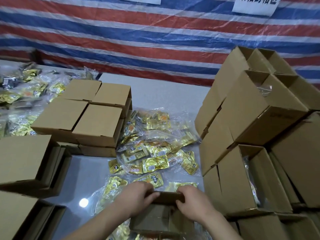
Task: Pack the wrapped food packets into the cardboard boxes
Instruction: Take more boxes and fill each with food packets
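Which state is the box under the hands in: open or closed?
Closed, nearly: both hands press the box's top flaps flat; contents hidden.

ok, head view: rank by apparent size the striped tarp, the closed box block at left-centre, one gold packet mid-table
1. striped tarp, fills the background
2. closed box block
3. gold packet, smallest

The tarp is farthest yet looks largest, so the order is safe.

Dim, flat indoor light here, with one small round bright glare spot on the grey table (83, 202) and glints off the gold foil packets (155, 163). Soft blur all over, heaviest on the striped tarp (138, 40) at top and the left edge. Wide-angle bending tilts the box stacks (251, 118) outward, and shadows pool dark between the boxes.
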